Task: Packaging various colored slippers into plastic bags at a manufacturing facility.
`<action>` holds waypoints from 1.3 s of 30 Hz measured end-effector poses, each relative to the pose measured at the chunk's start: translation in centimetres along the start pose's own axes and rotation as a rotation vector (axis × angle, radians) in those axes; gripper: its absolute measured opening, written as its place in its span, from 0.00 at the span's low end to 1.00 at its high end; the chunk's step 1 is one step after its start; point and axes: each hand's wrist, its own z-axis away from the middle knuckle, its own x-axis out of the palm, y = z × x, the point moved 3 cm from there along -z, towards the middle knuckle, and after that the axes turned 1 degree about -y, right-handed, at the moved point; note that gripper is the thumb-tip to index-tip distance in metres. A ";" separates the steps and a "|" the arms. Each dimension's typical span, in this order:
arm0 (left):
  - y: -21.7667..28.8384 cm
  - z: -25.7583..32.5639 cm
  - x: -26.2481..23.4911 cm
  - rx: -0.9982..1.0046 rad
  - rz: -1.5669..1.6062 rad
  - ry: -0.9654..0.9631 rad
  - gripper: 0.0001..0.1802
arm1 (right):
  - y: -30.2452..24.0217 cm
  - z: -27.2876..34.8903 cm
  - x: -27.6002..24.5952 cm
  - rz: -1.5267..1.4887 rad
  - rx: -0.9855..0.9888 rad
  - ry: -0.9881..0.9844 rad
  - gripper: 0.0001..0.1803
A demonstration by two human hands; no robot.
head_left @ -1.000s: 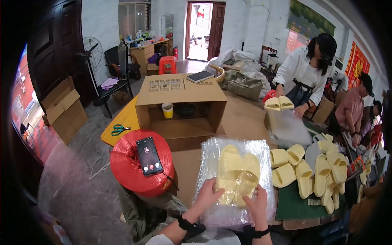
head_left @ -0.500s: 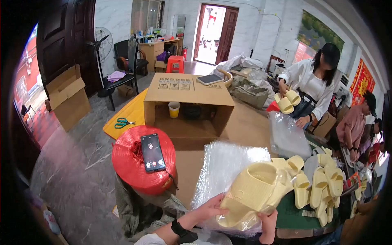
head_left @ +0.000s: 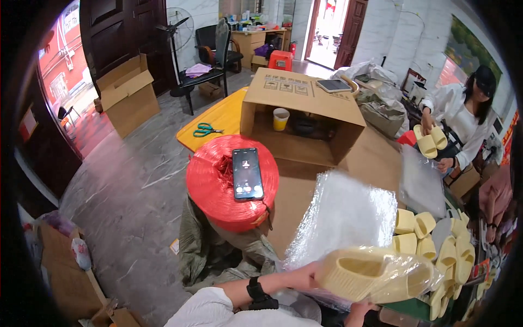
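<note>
A pair of pale yellow slippers [head_left: 376, 275] in a clear plastic bag is held low at the front, lying nearly level. My left hand [head_left: 304, 277] grips its left end, with the fingertips partly hidden behind it. Under its lower edge, my right hand [head_left: 360, 310] is closed on the bagged slippers, its fingers partly covered. Just beyond lies a stack of flat clear plastic bags [head_left: 348, 215]. Loose yellow slippers [head_left: 448, 253] are heaped to the right.
Left of the bags, a phone [head_left: 248, 174] rests on a big red twine roll [head_left: 210, 199]. Behind are an open cardboard box [head_left: 297, 90] with a cup inside, and green-handled scissors [head_left: 206, 129]. Across the table a co-worker [head_left: 463, 117] holds yellow slippers.
My view has swung left, so the surroundings sit farther right. The bagged slippers have tipped from slanting upward to nearly level, with both hands still on them.
</note>
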 end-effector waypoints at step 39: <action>-20.0 32.0 -25.5 -0.478 -0.391 1.535 0.27 | -4.4 -0.1 8.9 0.615 -0.110 -0.590 0.12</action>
